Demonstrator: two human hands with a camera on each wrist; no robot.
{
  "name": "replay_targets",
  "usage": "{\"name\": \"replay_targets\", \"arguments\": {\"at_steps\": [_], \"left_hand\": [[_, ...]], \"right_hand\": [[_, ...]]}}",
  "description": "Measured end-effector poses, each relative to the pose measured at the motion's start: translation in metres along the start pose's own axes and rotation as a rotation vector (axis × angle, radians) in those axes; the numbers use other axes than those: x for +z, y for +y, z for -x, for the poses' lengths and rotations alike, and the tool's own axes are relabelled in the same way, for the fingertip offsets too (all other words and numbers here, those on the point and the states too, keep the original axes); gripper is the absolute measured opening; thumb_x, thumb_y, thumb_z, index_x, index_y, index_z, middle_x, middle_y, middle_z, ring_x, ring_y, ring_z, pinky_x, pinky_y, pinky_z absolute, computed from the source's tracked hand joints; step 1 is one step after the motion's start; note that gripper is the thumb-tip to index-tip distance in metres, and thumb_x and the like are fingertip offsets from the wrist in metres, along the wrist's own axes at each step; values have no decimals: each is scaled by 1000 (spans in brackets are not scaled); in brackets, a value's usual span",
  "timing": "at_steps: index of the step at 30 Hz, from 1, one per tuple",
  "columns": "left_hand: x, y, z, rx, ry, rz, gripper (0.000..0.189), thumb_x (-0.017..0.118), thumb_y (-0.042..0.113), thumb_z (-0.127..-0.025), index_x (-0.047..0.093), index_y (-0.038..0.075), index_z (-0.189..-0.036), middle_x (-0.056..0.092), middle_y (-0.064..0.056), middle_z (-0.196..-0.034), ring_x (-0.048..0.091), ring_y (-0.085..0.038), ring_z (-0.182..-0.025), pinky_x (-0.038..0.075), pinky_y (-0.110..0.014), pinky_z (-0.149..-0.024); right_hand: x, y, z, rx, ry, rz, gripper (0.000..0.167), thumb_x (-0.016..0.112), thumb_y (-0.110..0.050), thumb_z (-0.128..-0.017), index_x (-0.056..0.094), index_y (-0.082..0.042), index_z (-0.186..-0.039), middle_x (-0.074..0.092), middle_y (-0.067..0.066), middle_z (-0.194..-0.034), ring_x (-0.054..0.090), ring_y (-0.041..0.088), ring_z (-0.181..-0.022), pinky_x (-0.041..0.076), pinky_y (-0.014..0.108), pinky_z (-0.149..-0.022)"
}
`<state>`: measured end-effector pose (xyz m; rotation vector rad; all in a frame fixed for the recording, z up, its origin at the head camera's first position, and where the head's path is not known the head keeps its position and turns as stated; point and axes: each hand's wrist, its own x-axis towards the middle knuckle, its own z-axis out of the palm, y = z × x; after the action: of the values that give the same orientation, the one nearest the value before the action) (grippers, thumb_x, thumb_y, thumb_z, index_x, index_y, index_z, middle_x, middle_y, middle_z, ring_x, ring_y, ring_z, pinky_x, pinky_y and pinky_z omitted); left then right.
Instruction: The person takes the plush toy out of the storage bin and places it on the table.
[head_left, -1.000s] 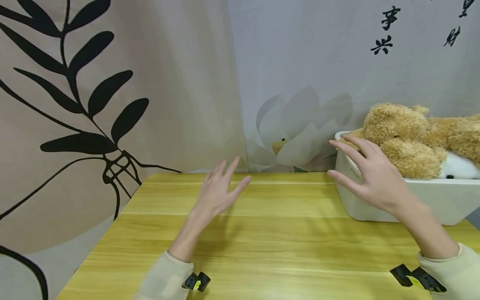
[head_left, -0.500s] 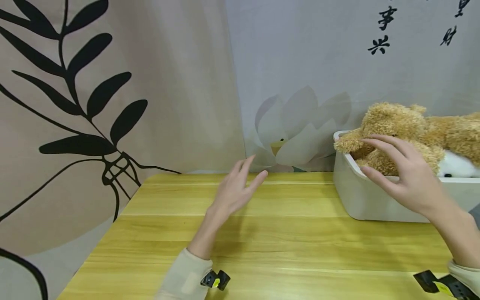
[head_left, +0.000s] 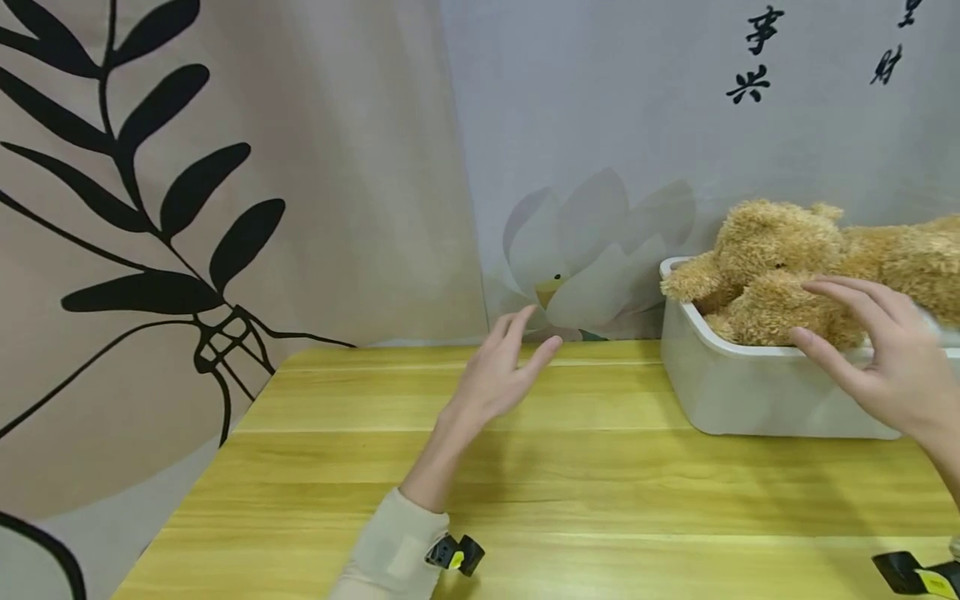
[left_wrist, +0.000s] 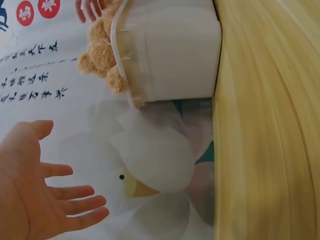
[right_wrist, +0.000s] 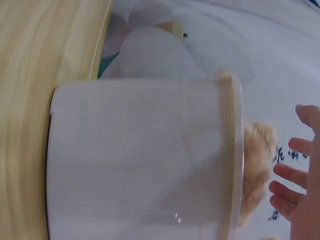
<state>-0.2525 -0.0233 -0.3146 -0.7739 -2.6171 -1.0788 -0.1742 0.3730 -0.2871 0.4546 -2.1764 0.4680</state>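
Right hand (head_left: 896,362), fingers spread wide, holds nothing near the curly teddy bear (head_left: 783,237) in the white bin (head_left: 787,393) at the right of the frame; the left hand (head_left: 491,379), spread too, is near the middle. Teddy looks light, soft and not slippery, and probably won't break, so squeezing gently round its fluffy body should work best.

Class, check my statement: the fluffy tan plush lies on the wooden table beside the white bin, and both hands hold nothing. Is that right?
Not quite. The fluffy tan plush isn't on the wooden table beside the white bin; it lies in the bin, as the head view shows. The left hand and right hand do hold nothing.
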Motion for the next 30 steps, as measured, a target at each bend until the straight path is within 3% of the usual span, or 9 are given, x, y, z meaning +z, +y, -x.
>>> {"name": "replay_targets", "arguments": {"at_steps": [5, 13, 17, 25, 30], "left_hand": [[5, 6, -4, 17, -9, 39, 74, 38, 64, -102, 29, 19, -160, 35, -9, -158, 47, -36, -135, 44, -58, -104], [16, 18, -11, 41, -20, 77, 72, 41, 61, -102, 29, 19, -160, 35, -7, -158, 46, -32, -137, 43, -54, -106], [23, 24, -14, 59, -31, 100, 70, 42, 60, -103, 30, 19, -159, 35, -6, -158, 44, -30, -138, 42, -52, -108], [33, 34, -21, 87, -52, 130, 69, 42, 58, -103, 32, 17, -158, 34, -5, -158, 45, -28, -138, 43, -50, -108], [38, 40, -25, 108, -67, 151, 69, 42, 58, -103, 32, 17, -158, 33, -5, -159, 41, -27, -141, 41, -50, -110]], "right_hand": [[-9, 18, 8, 72, 21, 66, 64, 57, -49, -101, 56, 4, -138, 49, 37, -135, 38, 55, -132, 19, 61, -118], [-17, 45, 27, 222, 56, 13, 50, 62, -23, -101, 52, 8, -139, 44, 38, -142, 31, 49, -141, 13, 62, -119], [-22, 56, 36, 334, 48, 26, 53, 65, -14, -97, 48, 7, -143, 41, 34, -148, 29, 44, -144, 12, 59, -120], [-28, 78, 52, 540, -85, 125, 67, 63, -31, -99, 40, 7, -149, 30, 33, -155, 21, 49, -146, 11, 64, -119], [-27, 91, 60, 581, -116, 171, 69, 61, -41, -100, 46, 11, -142, 35, 35, -151, 23, 50, -145, 12, 60, -120]]}}
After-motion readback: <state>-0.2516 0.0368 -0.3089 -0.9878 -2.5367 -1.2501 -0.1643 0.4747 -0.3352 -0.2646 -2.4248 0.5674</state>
